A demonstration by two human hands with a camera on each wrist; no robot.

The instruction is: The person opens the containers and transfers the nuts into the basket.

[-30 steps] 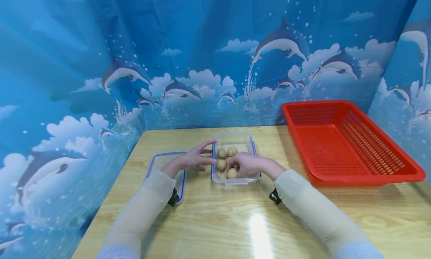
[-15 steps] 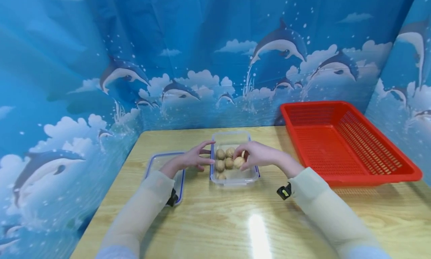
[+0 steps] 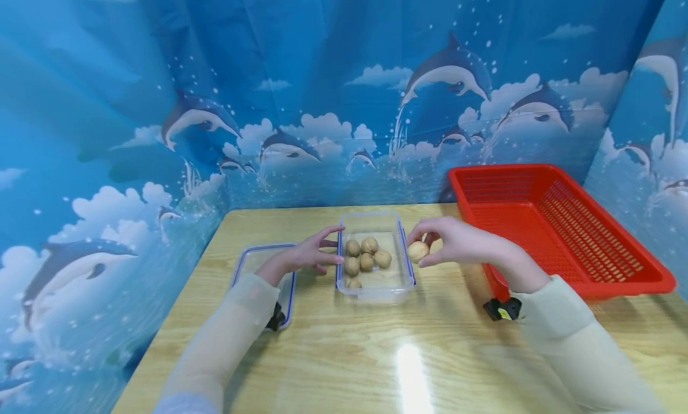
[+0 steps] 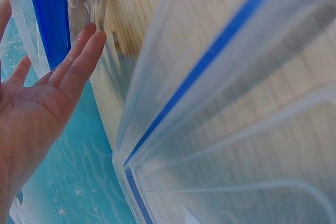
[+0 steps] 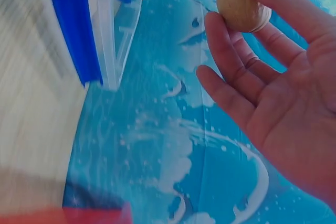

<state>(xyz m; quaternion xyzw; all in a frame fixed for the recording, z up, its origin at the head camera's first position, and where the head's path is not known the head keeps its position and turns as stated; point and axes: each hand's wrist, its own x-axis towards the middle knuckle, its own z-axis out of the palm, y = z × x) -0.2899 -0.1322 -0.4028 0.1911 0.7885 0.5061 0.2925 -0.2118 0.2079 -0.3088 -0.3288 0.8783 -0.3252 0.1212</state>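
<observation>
A round, tan-shelled walnut (image 3: pixel 417 252) sits pinched between the thumb and fingers of a person's right hand (image 3: pixel 448 241), just beyond the right edge of a clear plastic, blue-trimmed box (image 3: pixel 384 292) of walnuts (image 3: pixel 366 261). The left hand (image 3: pixel 309 251), fingers loosely spread, flanks its opposite rim. Pale wood-grain tabletop (image 3: pixel 344 354) opens toward a red slotted plastic basket (image 3: pixel 516 229) at right.

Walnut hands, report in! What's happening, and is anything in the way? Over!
Right hand pinching a walnut, just outside the clear container. Left hand open at container's far side. Red basket right; nothing seems in the way.
</observation>
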